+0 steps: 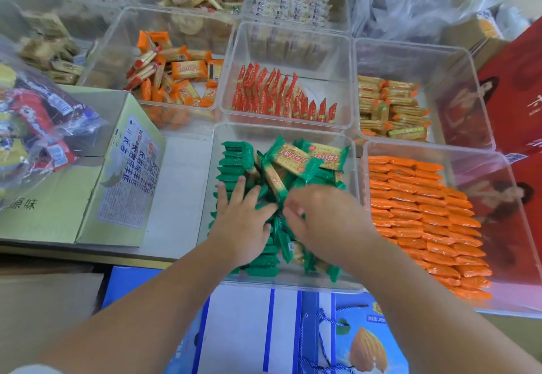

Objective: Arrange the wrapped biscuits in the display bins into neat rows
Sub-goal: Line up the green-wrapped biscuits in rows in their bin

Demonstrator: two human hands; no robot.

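A clear plastic bin [356,215] in front of me holds green-wrapped biscuits [296,165]. A neat row of them stands on edge along its left side, and a loose heap lies in the middle and right. My left hand [242,221] lies flat with straight fingers on the left row, pressing the packs. My right hand [319,215] is over the heap with its fingers curled down among the green packs; whether it grips one is hidden.
Neighbouring clear bins hold orange packs in rows [422,221], red packs standing upright [281,95], jumbled orange packs [176,77] and yellow packs [393,106]. A green carton [117,186] with a bag of snacks [35,127] sits left. Blue boxes [293,329] lie below the bin.
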